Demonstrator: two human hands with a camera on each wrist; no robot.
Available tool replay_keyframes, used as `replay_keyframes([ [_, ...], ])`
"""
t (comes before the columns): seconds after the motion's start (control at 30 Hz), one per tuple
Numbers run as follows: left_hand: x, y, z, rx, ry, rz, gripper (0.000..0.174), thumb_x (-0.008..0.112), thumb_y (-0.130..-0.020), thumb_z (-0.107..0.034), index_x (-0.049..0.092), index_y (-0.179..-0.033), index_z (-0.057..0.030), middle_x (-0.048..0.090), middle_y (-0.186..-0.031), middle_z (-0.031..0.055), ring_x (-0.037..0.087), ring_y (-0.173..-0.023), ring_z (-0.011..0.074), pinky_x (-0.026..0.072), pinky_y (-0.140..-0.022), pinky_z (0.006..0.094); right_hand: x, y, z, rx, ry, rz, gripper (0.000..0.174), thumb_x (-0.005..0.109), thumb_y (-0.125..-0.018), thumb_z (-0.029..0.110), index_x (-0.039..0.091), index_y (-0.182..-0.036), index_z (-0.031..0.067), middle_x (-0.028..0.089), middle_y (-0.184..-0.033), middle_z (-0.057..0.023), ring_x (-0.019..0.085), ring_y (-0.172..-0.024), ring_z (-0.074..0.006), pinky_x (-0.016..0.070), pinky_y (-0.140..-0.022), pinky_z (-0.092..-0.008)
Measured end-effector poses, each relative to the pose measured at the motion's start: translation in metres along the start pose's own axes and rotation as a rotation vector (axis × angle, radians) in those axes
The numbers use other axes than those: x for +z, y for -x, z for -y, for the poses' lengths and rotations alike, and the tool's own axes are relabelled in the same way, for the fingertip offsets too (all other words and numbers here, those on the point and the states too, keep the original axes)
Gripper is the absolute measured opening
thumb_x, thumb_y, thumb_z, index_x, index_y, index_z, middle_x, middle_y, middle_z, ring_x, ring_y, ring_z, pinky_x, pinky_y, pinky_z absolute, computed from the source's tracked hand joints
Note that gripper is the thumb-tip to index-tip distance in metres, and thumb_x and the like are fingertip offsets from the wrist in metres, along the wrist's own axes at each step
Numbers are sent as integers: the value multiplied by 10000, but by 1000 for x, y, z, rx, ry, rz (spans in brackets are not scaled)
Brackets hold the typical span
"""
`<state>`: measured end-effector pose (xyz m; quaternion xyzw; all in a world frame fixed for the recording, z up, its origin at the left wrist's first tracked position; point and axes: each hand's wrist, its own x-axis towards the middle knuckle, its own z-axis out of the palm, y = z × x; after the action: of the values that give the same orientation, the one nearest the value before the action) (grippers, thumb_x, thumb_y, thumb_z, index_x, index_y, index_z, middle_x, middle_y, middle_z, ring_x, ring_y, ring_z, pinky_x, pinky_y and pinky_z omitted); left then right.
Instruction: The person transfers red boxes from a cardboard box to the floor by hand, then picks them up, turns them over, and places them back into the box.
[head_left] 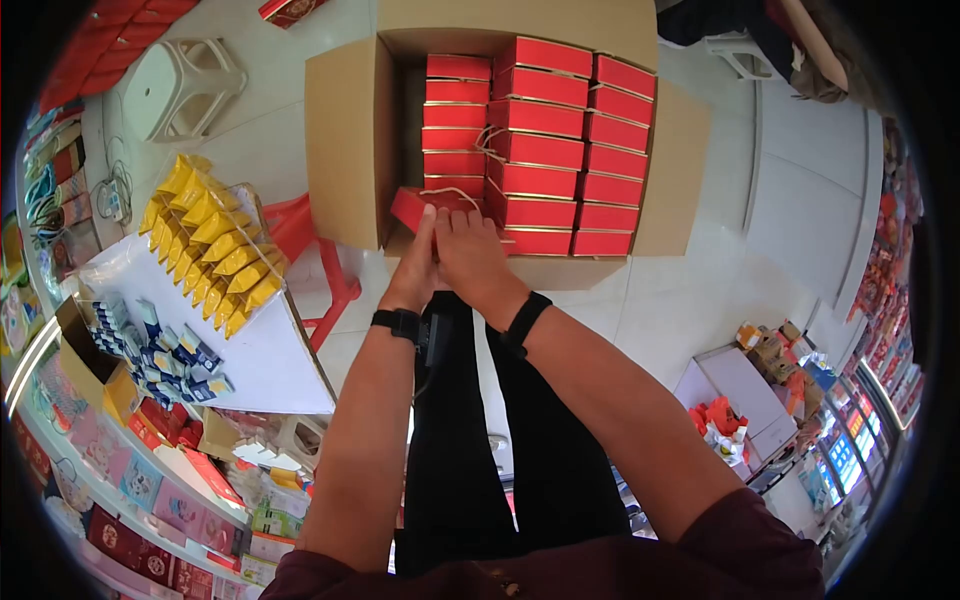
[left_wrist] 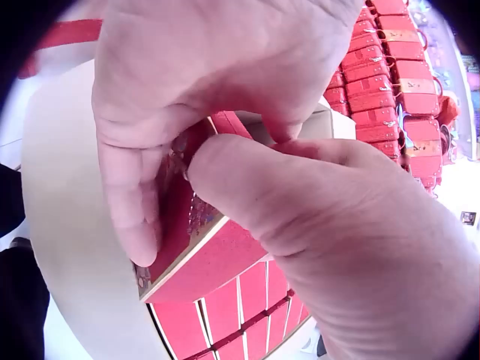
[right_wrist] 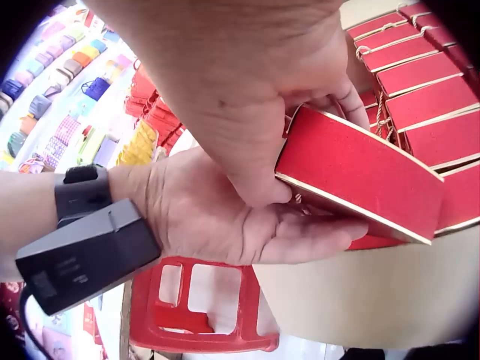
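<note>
A small red box (head_left: 408,208) with pale edges is tilted at the near left corner of the large cardboard carton. My left hand (head_left: 412,268) holds its near end, thumb up and fingers along a side; in the left wrist view these fingers bend over the red box (left_wrist: 217,259). My right hand (head_left: 472,258) grips the same end from above, its thumb beside a cord, as the right wrist view shows with the red box (right_wrist: 360,169). A pale cord loops over the box top in the head view. Some fingertips are hidden behind the box.
The open carton (head_left: 345,150) holds rows of red boxes (head_left: 540,150), with a narrow gap along its left wall. A red stool (head_left: 335,285) stands left of it, beside a white table (head_left: 280,365) with yellow packets (head_left: 215,240). A white stool (head_left: 180,90) is at upper left.
</note>
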<state>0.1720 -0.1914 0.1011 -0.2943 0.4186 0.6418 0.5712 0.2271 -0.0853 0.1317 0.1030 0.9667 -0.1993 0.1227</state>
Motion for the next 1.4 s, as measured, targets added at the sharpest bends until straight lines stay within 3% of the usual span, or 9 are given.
replay_keyframes([
  [0.1, -14, -10, -5, -52, -46, -53, 653, 575, -960, -655, 611, -1311, -105, 675, -1199, 80, 673, -1050, 220, 573, -792, 335, -1, 0, 3, -21, -25, 24, 510, 656, -807, 88, 558, -1286, -57, 634, -1085, -165, 595, -1005, -307, 476, -850, -411],
  [0.13, -24, -17, -4, -75, -63, -81, 575, 613, -957, -610, 664, -1223, -102, 700, -1079, 66, 684, -920, 209, 557, -713, 316, 1, 0, 3, -24, -47, 5, 514, 667, -800, 95, 560, -1278, -57, 631, -1083, -164, 591, -1005, -305, 475, -846, -410],
  [0.33, -41, -28, -3, -56, -223, -161, 559, 691, -892, -553, 685, -1164, -64, 703, -1016, 78, 682, -815, 197, 539, -638, 321, -3, 9, 2, 15, -264, -3, 544, 744, -741, 145, 572, -1224, -38, 619, -1073, -158, 584, -1032, -311, 479, -860, -406],
  [0.53, -24, -20, -34, -30, -551, -233, 502, 711, -889, -473, 656, -1145, -44, 688, -1065, 76, 684, -900, 205, 559, -768, 323, -11, 25, -13, 126, -366, 31, 438, 706, -798, 139, 578, -1193, 1, 608, -1113, -194, 592, -1064, -373, 503, -923, -457],
  [0.63, -22, -33, -39, 231, -632, -324, 547, 710, -890, -476, 631, -1162, -8, 685, -1032, 96, 691, -901, 208, 566, -787, 351, -15, 32, -24, 200, -430, 27, 325, 674, -810, 129, 596, -1101, 8, 629, -1063, -191, 614, -1013, -384, 517, -900, -474],
  [0.77, -9, -40, -66, 293, -1077, -498, 671, 754, -828, -451, 560, -1195, 76, 711, -1033, 202, 722, -926, 286, 565, -809, 380, -17, 49, -39, 247, -532, 91, 279, 617, -853, 152, 590, -1083, -4, 641, -1057, -208, 620, -1026, -410, 518, -888, -486],
  [0.97, -2, -61, -45, 372, -1373, -548, 666, 739, -819, -440, 541, -1187, 79, 710, -1063, 286, 712, -998, 402, 547, -881, 442, -2, 84, -63, 298, -560, 146, 315, 604, -883, 186, 577, -1139, 4, 647, -1080, -232, 624, -1036, -415, 514, -875, -508],
  [1.13, -1, -73, -27, 333, -1305, -528, 644, 736, -824, -441, 547, -1184, 58, 705, -1084, 291, 699, -1038, 416, 537, -916, 439, -10, 90, -71, 433, -653, 270, 349, 625, -899, 188, 559, -1192, 10, 657, -1088, -219, 633, -1035, -418, 511, -898, -493],
  [1.4, -1, -72, -28, 396, -1568, -756, 632, 716, -859, -431, 484, -1168, 69, 616, -1156, 310, 673, -992, 475, 561, -906, 493, -11, 87, -74, 465, -660, 297, 356, 634, -908, 201, 560, -1202, 16, 660, -1122, -218, 632, -1062, -408, 513, -913, -472],
])
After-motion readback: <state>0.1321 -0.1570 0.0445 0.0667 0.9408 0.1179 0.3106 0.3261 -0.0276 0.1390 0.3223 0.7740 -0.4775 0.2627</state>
